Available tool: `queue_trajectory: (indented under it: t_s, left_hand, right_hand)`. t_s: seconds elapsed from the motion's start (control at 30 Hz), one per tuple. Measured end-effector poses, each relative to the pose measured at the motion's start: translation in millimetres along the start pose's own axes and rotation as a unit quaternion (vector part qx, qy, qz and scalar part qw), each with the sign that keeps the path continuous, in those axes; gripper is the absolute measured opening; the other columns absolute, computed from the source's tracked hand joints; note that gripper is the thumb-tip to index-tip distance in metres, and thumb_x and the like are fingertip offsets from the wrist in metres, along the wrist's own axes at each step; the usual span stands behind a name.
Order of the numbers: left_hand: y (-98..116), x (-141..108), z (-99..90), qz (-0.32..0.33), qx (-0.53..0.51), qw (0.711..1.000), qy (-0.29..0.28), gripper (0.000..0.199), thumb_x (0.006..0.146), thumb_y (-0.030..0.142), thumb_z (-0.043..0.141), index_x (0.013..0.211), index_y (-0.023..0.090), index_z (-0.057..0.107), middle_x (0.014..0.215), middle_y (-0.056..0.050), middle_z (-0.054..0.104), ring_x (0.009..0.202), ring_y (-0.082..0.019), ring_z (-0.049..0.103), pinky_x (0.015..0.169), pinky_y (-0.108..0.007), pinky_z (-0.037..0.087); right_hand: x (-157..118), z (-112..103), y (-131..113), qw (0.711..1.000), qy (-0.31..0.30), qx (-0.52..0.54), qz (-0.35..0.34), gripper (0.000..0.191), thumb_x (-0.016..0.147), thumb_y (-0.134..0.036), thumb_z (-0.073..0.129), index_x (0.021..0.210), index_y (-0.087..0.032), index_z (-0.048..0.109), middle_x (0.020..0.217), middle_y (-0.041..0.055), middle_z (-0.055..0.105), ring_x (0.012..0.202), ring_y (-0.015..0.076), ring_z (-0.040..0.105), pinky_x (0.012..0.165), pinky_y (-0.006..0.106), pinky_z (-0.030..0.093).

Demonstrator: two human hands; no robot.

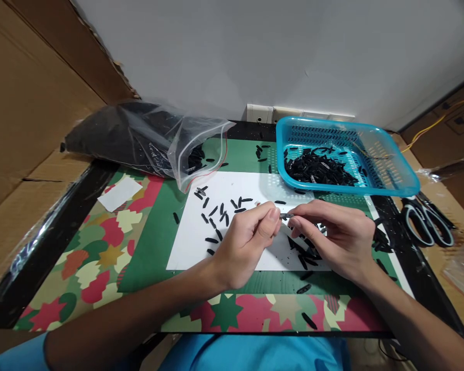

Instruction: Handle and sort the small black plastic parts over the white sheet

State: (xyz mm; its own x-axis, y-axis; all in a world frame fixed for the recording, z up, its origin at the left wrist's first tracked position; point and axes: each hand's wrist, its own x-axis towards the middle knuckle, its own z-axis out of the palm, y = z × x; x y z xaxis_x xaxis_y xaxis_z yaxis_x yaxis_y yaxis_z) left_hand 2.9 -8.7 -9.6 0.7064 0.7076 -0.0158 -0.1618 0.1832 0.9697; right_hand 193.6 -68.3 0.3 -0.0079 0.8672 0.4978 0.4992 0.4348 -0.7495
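In the head view, my left hand (245, 247) is closed, its thumb pressed over the curled fingers. A small, dark, narrow piece (286, 216) sticks out from it toward the right. At the other end of this piece, the thumb and forefinger of my right hand (338, 232) close in a pinch. Below both hands lies a white sheet (191, 257) with several loose black slivers (215, 211) strewn over its left side. More black pieces (307, 257) lie in a heap beside and partly beneath my right hand. What kind of part they are is too small to tell.
A blue plastic basket (400, 172) with a pile of black pieces stands at the back right. At the back left lies an open clear zip bag (147, 139) full of them. Scissors (425, 221) rest on the right, a white paper scrap (120, 193) on the left. Cardboard (31, 77) flanks the table.
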Motion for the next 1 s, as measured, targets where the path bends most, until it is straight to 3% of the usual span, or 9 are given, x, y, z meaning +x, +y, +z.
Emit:
queue_trajectory:
  t_s: [0.37, 0.6, 0.67, 0.77, 0.9, 1.0]
  left_hand:
    - [1.6, -0.7, 0.6, 0.009, -0.002, 1.000, -0.004, 0.040, 0.111, 0.044, 0.051, 0.081, 0.018, 0.047, 0.071, 0.006, 0.036, 0.052, -0.004, 0.027, 0.048, -0.022, 0.023]
    - [1.3, -2.9, 0.4, -0.024, 0.007, 1.000, 0.004, 0.043, 0.110, 0.051, 0.051, 0.080, 0.019, 0.045, 0.072, 0.006, 0.036, 0.053, -0.004, 0.026, 0.045, -0.020, 0.020]
    - [1.4, -2.3, 0.3, -0.051, 0.009, 0.999, 0.003, 0.044, 0.110, 0.052, 0.050, 0.081, 0.019, 0.046, 0.074, 0.006, 0.036, 0.052, -0.004, 0.025, 0.043, -0.019, 0.018]
    - [1.9, -0.8, 1.0, -0.067, 0.004, 0.998, 0.008, 0.048, 0.107, 0.058, 0.053, 0.080, 0.019, 0.045, 0.074, 0.006, 0.035, 0.053, -0.005, 0.021, 0.043, -0.019, 0.013]
    - [1.3, -1.9, -0.3, -0.125, -0.012, 0.992, 0.018, 0.049, 0.104, 0.064, 0.052, 0.082, 0.021, 0.045, 0.066, 0.009, 0.023, 0.051, -0.006, 0.015, 0.043, -0.017, 0.012]
    - [-1.2, -1.3, -5.6, -0.151, 0.006, 0.988, 0.039, 0.052, 0.102, 0.071, 0.051, 0.084, 0.022, 0.048, 0.061, 0.011, 0.020, 0.051, -0.007, 0.011, 0.043, -0.017, 0.008]
  right_hand:
    - [-0.2, -1.3, 2.6, 1.000, 0.006, -0.004, -0.011, 0.012, 0.095, -0.010, 0.076, 0.103, -0.019, 0.078, 0.083, -0.0013, 0.078, 0.070, 0.0114, 0.072, 0.069, 0.022, 0.057]
    - [-1.0, 0.6, 2.0, 0.997, 0.002, -0.051, -0.054, 0.011, 0.096, -0.006, 0.071, 0.100, -0.017, 0.073, 0.085, 0.0030, 0.077, 0.071, 0.0135, 0.070, 0.067, 0.025, 0.055]
    - [1.8, -3.8, 6.0, 0.988, 0.028, -0.112, -0.106, 0.013, 0.094, -0.004, 0.068, 0.095, -0.016, 0.070, 0.078, 0.0034, 0.072, 0.069, 0.0155, 0.066, 0.065, 0.029, 0.053]
    - [10.7, -19.0, 17.2, 0.949, 0.101, -0.241, -0.177, 0.015, 0.088, -0.005, 0.074, 0.090, -0.019, 0.067, 0.073, 0.0017, 0.070, 0.073, 0.0197, 0.063, 0.072, 0.035, 0.053]
    - [23.2, -40.0, 26.5, 0.925, 0.213, -0.310, -0.055, 0.017, 0.094, -0.016, 0.073, 0.109, -0.022, 0.070, 0.105, 0.0077, 0.077, 0.102, 0.0276, 0.068, 0.095, 0.047, 0.053]
    - [26.1, -35.5, 20.8, 0.934, 0.221, -0.273, -0.066, 0.023, 0.096, -0.014, 0.069, 0.117, -0.022, 0.070, 0.112, 0.0103, 0.073, 0.109, 0.0280, 0.066, 0.095, 0.047, 0.056]
